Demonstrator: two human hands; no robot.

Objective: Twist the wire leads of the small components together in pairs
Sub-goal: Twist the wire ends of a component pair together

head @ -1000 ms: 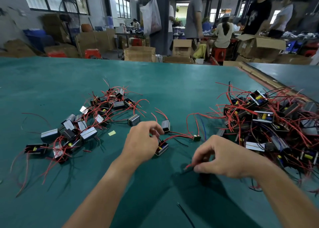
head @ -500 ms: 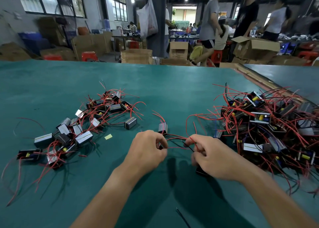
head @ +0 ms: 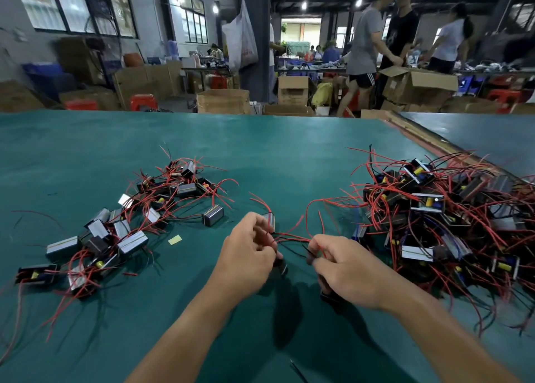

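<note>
1. The left hand (head: 249, 255) is above the near middle of the green table (head: 260, 151). Its fingers are curled and they pinch the red and black wire leads (head: 292, 237).
2. The right hand (head: 344, 266) is just beside it, also with curled fingers, and it pinches the other end of the same leads. The leads run as a short bundle from one hand to the other.
3. One dark component (head: 282, 266) shows under the fingers of the left hand, and a second dark component (head: 330, 294) shows under the right hand. I cannot tell if they touch the table.
4. A silver-topped component (head: 269, 218) lies just behind the left fingers.
5. The left pile (head: 121, 232) of components is spread out loosely on the left side of the table, with red leads going in many directions.
6. The right pile (head: 448, 217) is bigger and more dense, and lies near the right edge of the table.
7. A single component (head: 213, 215) lies apart between the left pile and the left hand.
8. A small yellow scrap (head: 175, 239) lies flat near the left pile.
</note>
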